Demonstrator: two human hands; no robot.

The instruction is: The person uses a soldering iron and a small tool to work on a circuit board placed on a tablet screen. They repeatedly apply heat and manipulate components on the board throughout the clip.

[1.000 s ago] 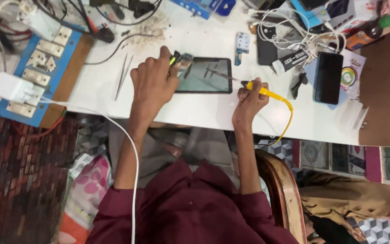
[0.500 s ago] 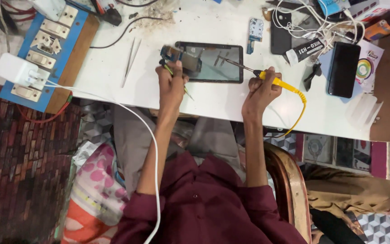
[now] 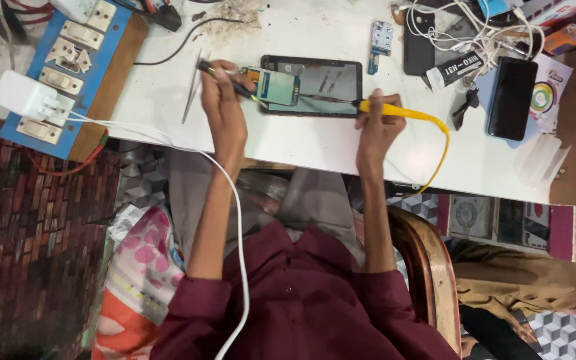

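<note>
Since half a second ago, closer view; left hand (image 3: pixel 220 93) shifted left of the tablet (image 3: pixel 313 85), now pinching a dark pen-like tool (image 3: pixel 229 81) against a small board (image 3: pixel 277 87) lying on the tablet's left end. Right hand (image 3: pixel 376 119) wrapped around a yellow-handled iron (image 3: pixel 395 111), tip reaching left over the tablet. Best kept steady, wrists braced on the bench (image 3: pixel 301 143) beneath the tablet. Tweezers (image 3: pixel 193 93) left of the tablet.

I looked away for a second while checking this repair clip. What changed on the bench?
The left hand has lifted off the small circuit board and now pinches a thin dark tool angled toward it. The right hand still grips the yellow-handled soldering iron, tip at the board. The tablet stayed put.
</note>
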